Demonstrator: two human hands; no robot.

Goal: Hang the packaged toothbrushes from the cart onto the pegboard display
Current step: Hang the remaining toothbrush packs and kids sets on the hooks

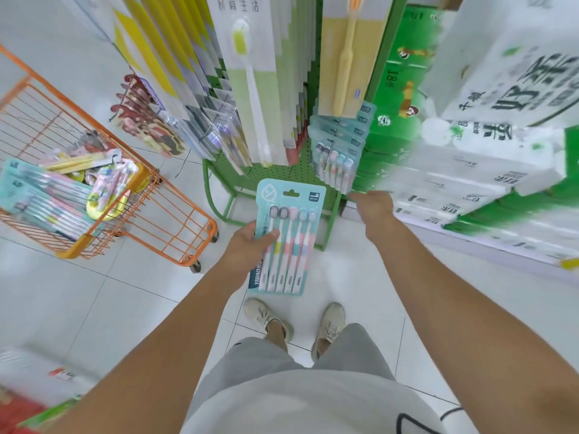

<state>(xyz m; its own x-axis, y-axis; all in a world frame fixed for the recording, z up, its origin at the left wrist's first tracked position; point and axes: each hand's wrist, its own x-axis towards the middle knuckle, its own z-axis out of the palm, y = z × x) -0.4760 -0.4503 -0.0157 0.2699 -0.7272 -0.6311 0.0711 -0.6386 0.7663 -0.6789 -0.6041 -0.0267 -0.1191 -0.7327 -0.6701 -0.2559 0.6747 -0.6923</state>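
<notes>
At far left the orange cart (175, 211) holds a heap of packaged toothbrushes (47, 198); right of it the left hand (247, 245) grips a teal five-brush pack (286, 239) by its left edge, upright before the green pegboard display (282, 172); further right, matching packs (338, 161) hang there; the right hand (374, 203) reaches just beneath them, its grip impossible to judge.

hands: 2 (247, 245) (374, 205) | cart: 1 (175, 214) | held pack: 1 (286, 236), 5 brushes | shoes: 2 (266, 317)
</notes>
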